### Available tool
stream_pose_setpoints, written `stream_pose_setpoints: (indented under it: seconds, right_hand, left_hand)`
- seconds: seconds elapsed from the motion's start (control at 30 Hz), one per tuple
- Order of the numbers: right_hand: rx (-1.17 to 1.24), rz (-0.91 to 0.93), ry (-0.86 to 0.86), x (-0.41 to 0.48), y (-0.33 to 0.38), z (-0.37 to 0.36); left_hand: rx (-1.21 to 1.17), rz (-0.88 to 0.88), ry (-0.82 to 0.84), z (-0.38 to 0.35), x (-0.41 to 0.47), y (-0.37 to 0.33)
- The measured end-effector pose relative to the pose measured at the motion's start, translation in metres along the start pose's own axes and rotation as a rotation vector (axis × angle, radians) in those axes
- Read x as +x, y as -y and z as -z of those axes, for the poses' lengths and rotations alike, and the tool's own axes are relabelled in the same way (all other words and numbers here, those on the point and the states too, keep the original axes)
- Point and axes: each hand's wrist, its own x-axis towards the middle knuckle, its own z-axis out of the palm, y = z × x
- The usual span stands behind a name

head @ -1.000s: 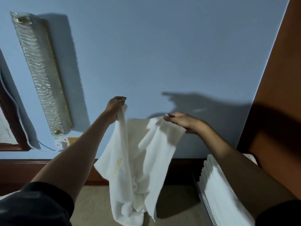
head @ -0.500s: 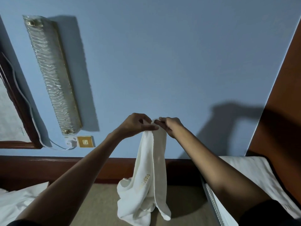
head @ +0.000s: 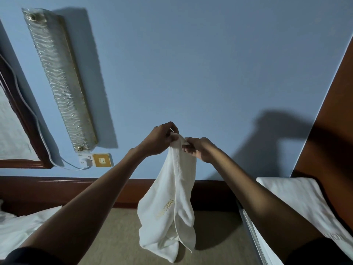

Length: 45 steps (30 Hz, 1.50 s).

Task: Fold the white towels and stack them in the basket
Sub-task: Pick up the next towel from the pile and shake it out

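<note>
- White linen low at far left, wall light above it; both well apart from the work.
- Left hand: fingers curled, pinching the towel's top corner.
- Towel: held in mid-air and hanging straight down from the fingers, long axis vertical. Halves doubled together, lower end bunched and loose over the tan floor.
- Right hand: fingers curled, pinching the same top edge, touching or just beside the left; neither hand is nearer.
- Free space under and in front of the towel.
- Basket: rim at lower right, white stack inside, near the right forearm. Judged: the next fold needs one hand to slide down.
</note>
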Motion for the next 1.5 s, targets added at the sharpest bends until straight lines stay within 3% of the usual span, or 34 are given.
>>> stream_pose_setpoints:
  seconds: [0.1,0.27,0.4,0.57,0.97,1.1,1.4,1.5]
  right_hand:
    - [-0.235,0.033,-0.016,0.001,-0.005,0.000]
    - [-0.674,0.286,0.237,-0.010,-0.007,0.009]
    - [-0.674,0.399,0.365,-0.004,-0.002,0.013]
    - [-0.496,0.364,0.403,-0.008,0.032,0.004]
    - [-0.781,0.407,0.367,-0.018,0.113,0.006]
    - [-0.901,0.413,0.280,-0.009,0.127,0.023]
    - [-1.217,0.375,0.031,0.012,0.117,0.082]
    - [-1.290,0.353,-0.021,0.012,0.109,0.098]
  left_hand:
    - [0.008,0.017,0.045,0.006,0.003,0.001]
    - [0.059,0.029,0.138,0.027,0.012,0.004]
    - [0.095,0.025,0.157,0.044,0.020,0.006]
    - [0.249,0.014,0.103,0.082,0.032,0.009]
    - [0.461,0.005,0.023,0.168,0.058,-0.010]
    - [0.431,0.034,-0.117,0.202,0.059,-0.001]
    - [-0.092,0.301,-0.690,0.254,0.031,0.063]
    - [-0.066,0.396,-0.798,0.266,0.019,0.100]
